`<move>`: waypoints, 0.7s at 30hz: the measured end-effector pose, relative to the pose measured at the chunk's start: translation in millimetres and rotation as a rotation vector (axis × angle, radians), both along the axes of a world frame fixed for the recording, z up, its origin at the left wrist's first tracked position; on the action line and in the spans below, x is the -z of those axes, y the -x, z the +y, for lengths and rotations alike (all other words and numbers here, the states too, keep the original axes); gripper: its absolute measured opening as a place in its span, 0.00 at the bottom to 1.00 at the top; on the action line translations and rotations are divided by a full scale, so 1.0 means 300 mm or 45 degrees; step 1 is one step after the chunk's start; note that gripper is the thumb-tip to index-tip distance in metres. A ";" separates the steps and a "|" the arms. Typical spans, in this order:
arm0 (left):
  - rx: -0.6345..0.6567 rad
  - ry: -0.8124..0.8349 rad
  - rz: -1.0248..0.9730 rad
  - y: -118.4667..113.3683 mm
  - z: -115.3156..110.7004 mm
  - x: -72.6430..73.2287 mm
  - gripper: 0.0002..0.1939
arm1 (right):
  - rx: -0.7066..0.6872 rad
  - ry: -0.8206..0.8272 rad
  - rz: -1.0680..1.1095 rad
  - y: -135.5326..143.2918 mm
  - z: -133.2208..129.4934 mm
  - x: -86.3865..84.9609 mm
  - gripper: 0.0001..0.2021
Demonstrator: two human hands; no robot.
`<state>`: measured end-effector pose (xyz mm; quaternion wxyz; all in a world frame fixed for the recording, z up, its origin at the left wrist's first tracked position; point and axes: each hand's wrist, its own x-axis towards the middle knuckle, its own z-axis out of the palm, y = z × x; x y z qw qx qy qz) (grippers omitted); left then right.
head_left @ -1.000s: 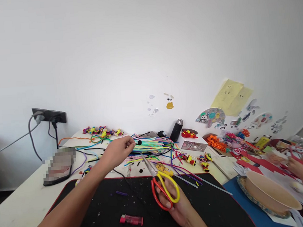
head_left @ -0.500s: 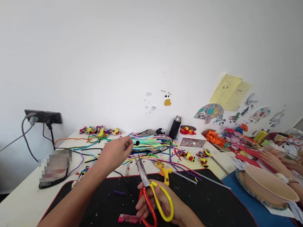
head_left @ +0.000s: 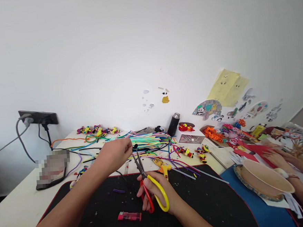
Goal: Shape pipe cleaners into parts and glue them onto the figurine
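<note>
My left hand [head_left: 120, 151] is closed in a pinch at the front of the pile of coloured pipe cleaners [head_left: 148, 140], with a small black round piece [head_left: 135, 146] at its fingertips. Below and to the right, my right hand [head_left: 156, 189] grips the scissors [head_left: 144, 176], which have one red and one yellow handle. The scissor blades point up toward the black piece and stand slightly apart. A pink lighter [head_left: 129, 216] and a short purple piece [head_left: 119, 190] lie on the black mat [head_left: 101, 213]. The yellow glue gun [head_left: 164, 168] is just behind my right hand.
A black flask [head_left: 173, 124] and a white box [head_left: 191, 137] stand by the wall. Small figures lie around the pile. A phone-like object [head_left: 53, 168] is at the left. At the right are a pink bowl [head_left: 267, 176] and another person's hands [head_left: 276, 156].
My right hand and the scissors have moved up, closer to my left hand, and the blades have turned slightly. The lighter now shows clear of the scissors. The view has shifted a little.
</note>
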<state>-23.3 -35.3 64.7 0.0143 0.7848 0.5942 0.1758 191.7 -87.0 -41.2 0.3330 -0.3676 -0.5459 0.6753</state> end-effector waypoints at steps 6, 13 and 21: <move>0.068 0.014 0.158 -0.022 -0.006 0.007 0.10 | 0.024 -0.021 -0.062 0.006 0.010 -0.022 0.37; 0.167 0.073 0.207 -0.046 -0.010 0.028 0.10 | 0.052 -0.026 -0.070 0.014 0.010 -0.010 0.36; 0.217 0.093 0.175 -0.049 -0.015 0.036 0.10 | 0.074 0.007 -0.093 0.017 0.005 -0.011 0.36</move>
